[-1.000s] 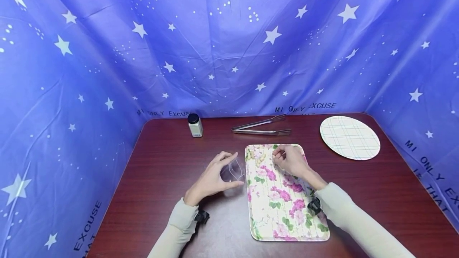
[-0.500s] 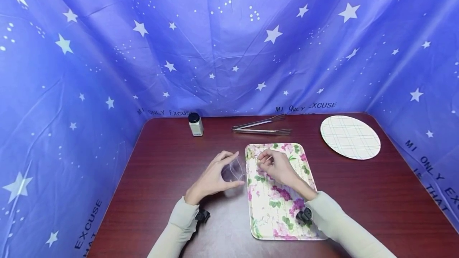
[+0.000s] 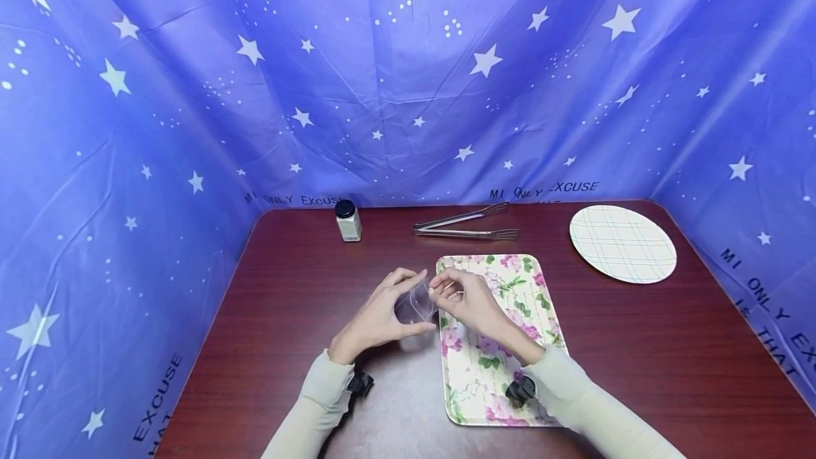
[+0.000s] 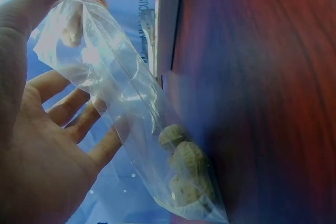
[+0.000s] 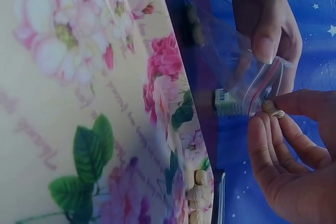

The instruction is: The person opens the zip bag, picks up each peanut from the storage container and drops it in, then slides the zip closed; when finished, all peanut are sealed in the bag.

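Note:
My left hand (image 3: 379,314) holds a clear plastic zip bag (image 4: 123,80) by its mouth, thumb and fingers spread on its two sides. Several unshelled peanuts (image 4: 189,161) lie at the bottom of the bag, seen in the left wrist view. Right at the bag's opening, my right hand (image 3: 470,302) pinches one peanut (image 5: 271,109) between thumb and fingertips. Under the right forearm lies a floral tray (image 3: 468,381), just right of the bag. More peanuts (image 5: 196,198) sit near the tray's edge in the right wrist view; in the head view the right hand hides them.
A black-lidded jar (image 3: 348,222) stands at the back left of the dark red table (image 3: 287,282). Metal tongs (image 3: 462,227) lie behind the tray. A checked oval plate (image 3: 621,243) is at the back right. A starry blue curtain (image 3: 395,76) surrounds the table.
My right hand has moved left across the tray, from its upper right part to the bag's mouth. The left hand has stayed nearly still with the bag.

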Available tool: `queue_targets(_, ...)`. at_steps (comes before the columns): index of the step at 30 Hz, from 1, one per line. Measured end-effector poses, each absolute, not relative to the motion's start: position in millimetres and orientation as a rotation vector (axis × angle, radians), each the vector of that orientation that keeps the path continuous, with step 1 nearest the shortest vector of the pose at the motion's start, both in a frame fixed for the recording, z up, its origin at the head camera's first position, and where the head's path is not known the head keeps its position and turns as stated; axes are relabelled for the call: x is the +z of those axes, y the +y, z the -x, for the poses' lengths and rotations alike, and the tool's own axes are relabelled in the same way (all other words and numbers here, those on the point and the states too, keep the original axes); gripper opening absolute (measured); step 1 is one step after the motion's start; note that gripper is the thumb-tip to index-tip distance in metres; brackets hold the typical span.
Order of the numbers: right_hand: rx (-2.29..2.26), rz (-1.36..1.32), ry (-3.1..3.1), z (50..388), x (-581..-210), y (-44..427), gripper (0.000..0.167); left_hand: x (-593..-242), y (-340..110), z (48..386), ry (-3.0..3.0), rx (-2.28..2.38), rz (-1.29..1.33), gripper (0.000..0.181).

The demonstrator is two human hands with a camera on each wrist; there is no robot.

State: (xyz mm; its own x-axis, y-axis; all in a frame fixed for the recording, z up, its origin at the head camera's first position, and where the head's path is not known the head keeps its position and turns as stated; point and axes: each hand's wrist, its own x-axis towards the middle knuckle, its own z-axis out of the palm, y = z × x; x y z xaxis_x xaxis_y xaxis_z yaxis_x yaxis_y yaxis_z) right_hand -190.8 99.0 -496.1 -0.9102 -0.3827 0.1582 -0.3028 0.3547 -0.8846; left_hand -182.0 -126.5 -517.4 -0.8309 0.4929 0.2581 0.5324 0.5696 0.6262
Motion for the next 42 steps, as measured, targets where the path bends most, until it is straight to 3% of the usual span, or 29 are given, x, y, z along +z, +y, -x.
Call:
queue_targets(13,-1.600,0.607,2.561,193,-492,101,0.014,-519,-127,182,-2.696,-1.113,0.896,0.092)
queue_targets(28,-1.503,0.548,2.748,217,-484,143,0.010,-517,-129,182,-2.729,-1.087,0.885,0.094)
queue_targets(42,-1.291,0.472,2.782,241,-512,160,0.008,-514,-129,180,-2.746,-1.091,0.881,0.094)
